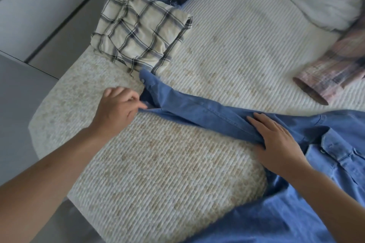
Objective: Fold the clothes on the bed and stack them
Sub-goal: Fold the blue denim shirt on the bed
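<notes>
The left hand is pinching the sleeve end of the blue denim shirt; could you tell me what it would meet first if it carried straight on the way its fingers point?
Probably the cuff of the blue denim shirt that the left hand pinches.

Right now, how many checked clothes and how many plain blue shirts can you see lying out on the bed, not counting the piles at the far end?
Checked clothes: 2, the cream checked shirt and the pink plaid sleeve
Plain blue shirts: 1, the blue denim shirt
Total: 3
</notes>
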